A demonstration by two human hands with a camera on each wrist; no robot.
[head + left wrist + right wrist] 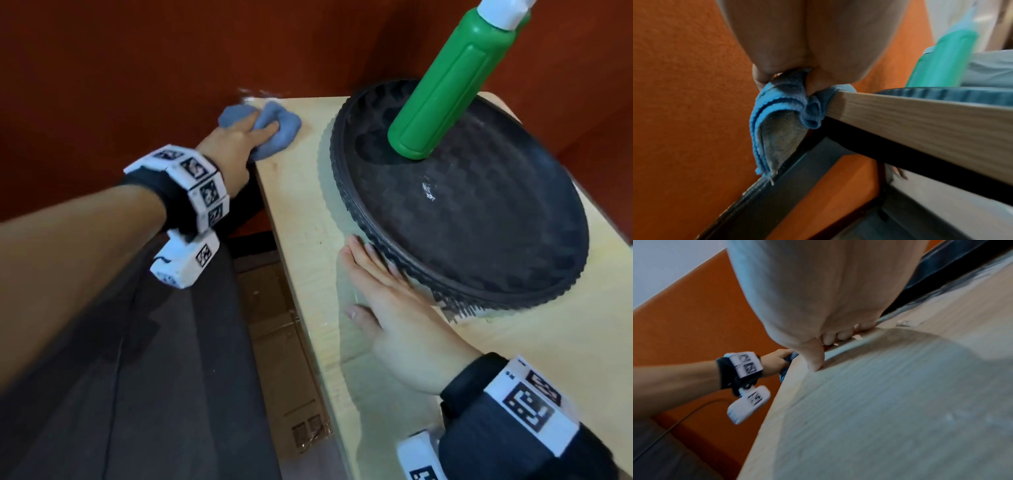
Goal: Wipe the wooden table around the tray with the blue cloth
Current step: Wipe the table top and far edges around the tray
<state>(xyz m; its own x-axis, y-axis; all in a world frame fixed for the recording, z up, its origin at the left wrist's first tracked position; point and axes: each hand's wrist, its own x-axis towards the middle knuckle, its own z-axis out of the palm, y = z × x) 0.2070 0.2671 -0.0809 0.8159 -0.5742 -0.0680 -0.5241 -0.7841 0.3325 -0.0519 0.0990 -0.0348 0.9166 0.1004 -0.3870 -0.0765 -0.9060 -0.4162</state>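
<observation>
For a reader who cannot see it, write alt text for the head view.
A left hand presses a bunched blue cloth onto the far corner of a wooden table. The right hand lies flat against a dark round tray holding a green bottle.

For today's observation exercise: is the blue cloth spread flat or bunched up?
Bunched up. The blue cloth sits crumpled under the left hand at the wooden table corner; in the left wrist view its folds hang over the edge.
</observation>
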